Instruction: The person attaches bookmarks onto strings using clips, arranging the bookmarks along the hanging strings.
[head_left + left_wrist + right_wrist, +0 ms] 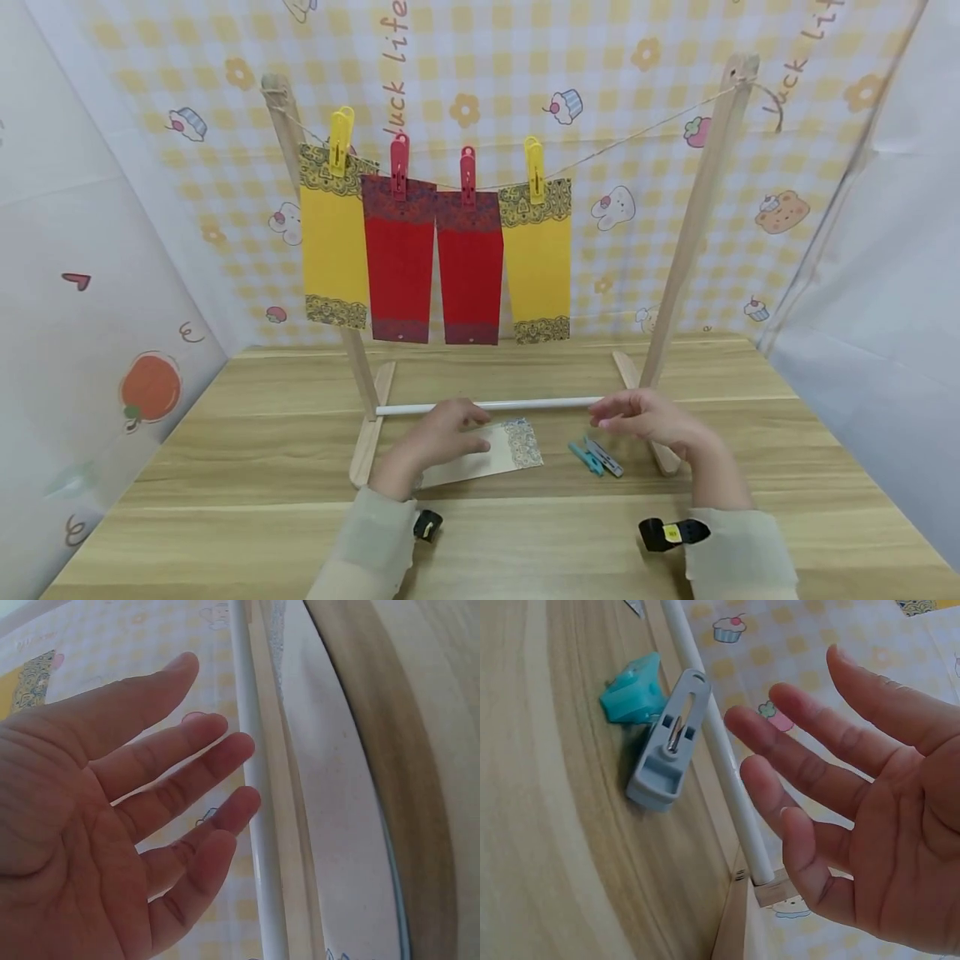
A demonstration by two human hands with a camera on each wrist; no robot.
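My left hand (447, 433) hovers over a cream card (480, 457) with a patterned end, which lies on the table; the left wrist view shows its fingers spread loosely, holding nothing. To the right, my right hand (645, 417) is held above two clothespins, its fingers relaxed and bare in the right wrist view. One clothespin is teal (634, 691), the other grey (670, 742), and the grey one leans on the teal one. Yellow clothespins (341, 142) and red clothespins (400, 167) hold yellow cards (335, 250) and red cards (400, 275) on a string.
The string (637, 129) runs between two wooden posts (693, 225) standing on wooden feet. A white rod (540, 404) joins the posts low down, just beyond both hands. A checked cloth (465, 75) hangs behind, and pale cloth (97, 208) hangs at the left side.
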